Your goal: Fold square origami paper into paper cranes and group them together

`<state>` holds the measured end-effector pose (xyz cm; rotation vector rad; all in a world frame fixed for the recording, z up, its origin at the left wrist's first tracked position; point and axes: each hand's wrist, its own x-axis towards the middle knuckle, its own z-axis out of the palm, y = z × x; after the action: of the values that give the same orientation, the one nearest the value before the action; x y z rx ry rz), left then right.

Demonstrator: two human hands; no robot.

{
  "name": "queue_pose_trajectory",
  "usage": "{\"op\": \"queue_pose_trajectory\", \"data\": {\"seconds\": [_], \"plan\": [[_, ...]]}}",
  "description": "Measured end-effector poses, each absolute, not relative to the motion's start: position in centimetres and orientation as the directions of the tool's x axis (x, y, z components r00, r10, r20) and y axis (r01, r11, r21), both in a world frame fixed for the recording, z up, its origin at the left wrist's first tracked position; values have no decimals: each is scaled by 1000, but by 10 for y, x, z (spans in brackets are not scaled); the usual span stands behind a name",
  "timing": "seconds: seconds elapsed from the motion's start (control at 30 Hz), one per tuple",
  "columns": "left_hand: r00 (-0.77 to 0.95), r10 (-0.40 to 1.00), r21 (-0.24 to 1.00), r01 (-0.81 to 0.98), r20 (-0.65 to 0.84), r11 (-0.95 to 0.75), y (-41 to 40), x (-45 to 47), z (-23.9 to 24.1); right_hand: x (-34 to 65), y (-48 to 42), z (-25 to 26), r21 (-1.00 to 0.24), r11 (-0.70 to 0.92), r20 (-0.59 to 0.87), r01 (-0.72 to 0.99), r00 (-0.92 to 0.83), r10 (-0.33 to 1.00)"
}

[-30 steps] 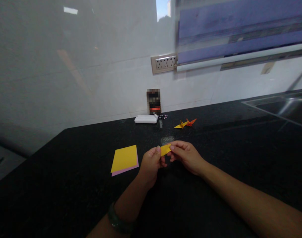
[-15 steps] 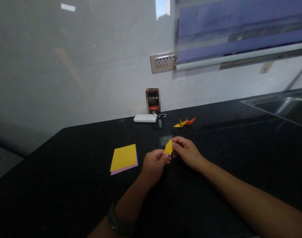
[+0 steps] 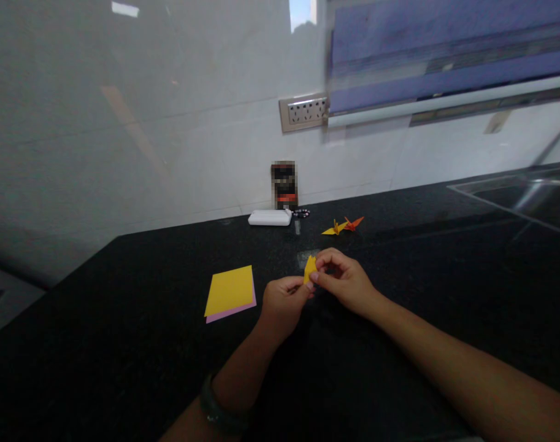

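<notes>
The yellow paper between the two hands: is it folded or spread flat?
Folded. The yellow paper looks narrow, with small points at its top, unlike the flat yellow sheet.

Open counter (image 3: 445,282) lies right of the right hand (image 3: 346,279); paper cranes (image 3: 338,229) obstruct the way beyond it.

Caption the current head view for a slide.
Left fingers and right fingers pinch folded yellow paper over a dark counter, with square sheets at left and two paper cranes beyond.

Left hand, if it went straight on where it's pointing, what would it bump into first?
Your left hand would likely meet the right hand first, apart from the folded yellow paper it holds; depth is unclear.
</notes>
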<state>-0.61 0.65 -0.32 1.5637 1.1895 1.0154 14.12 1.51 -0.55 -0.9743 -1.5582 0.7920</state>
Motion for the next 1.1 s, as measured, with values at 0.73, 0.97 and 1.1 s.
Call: {"op": "queue_pose_trajectory", "data": {"seconds": [0.73,0.97,1.1], "plan": [[237,971,998,45,25,-37,10,-8,-2,147,13,1,-640,709,676,295,-223,703],[289,953,979,-152,-91,139,10,-9,-3,148,10,1,-561,757,708,336,-278,649],[306,945,956,-225,-112,186,10,-9,-4,147,11,0,-583,737,692,341,-267,671]]}}
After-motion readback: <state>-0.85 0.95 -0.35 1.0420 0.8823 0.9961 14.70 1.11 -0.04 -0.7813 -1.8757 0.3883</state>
